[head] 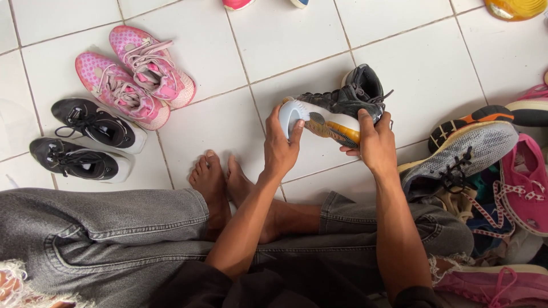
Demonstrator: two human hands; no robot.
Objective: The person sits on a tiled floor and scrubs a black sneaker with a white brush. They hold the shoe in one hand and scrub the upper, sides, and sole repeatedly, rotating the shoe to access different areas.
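Note:
A black sneaker [345,102] with a white and orange sole is held on its side above the white tiled floor, sole facing me. My left hand [279,149] grips its toe end. At the heel end, near the laces, my right hand [374,142] holds the same shoe. My bare feet [220,185] rest crossed on the tiles just below it, and my legs are in grey jeans [103,228].
A pair of pink sneakers [134,77] and a pair of black sneakers [85,140] stand in rows at the left. A pile of mixed shoes, among them a grey mesh one [465,154] and pink ones [525,182], lies at the right.

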